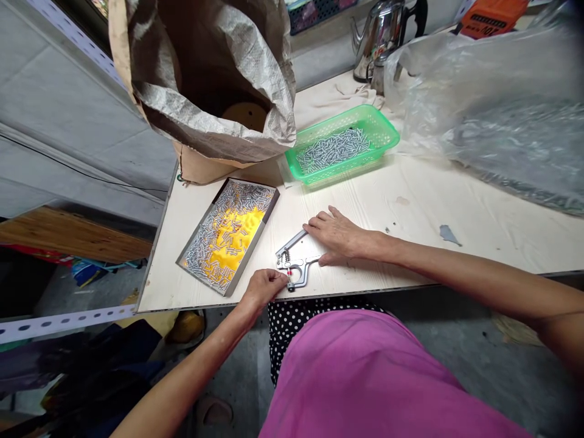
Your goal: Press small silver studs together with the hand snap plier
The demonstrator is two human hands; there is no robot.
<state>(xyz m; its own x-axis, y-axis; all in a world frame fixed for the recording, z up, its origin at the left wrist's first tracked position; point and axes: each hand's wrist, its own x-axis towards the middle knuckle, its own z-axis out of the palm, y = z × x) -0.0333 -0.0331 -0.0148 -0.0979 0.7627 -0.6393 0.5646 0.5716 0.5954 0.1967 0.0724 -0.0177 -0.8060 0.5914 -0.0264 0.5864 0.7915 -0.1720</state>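
Pink shirt (347,377) closest, metal tool (295,263) at a table's edge (410,201)

We look down past the shirt to a pale wooden table. Near its front edge is the tool: a grey hand squeezer with two spread handles, a coiled spring (287,255) and a curved lower frame. Our right hand (337,234) is clasped across the handle ends, fingers on the far one, thumb by the near one. Our left hand (262,287) is at the tool's nose, thumb and fingertips close together beside a small red part (289,273); we cannot tell whether they pinch anything. The two hands are apart, with the tool between them.

We judge the tool stiff, sturdy and fairly heavy for its size, its smooth metal perhaps slippery in a damp palm. We would take hold far back on both handles, where leverage looks best and fingers are clear of the nose. The spring would probably push back against a squeeze.

To the left, a shallow tray (247,255) holds many small silver pins (196,255) over a yellow base. Similar ones lie in a green basket (392,143) farther back. They look light, hard and apt to roll, so each suits a fingertip pinch by its sides.
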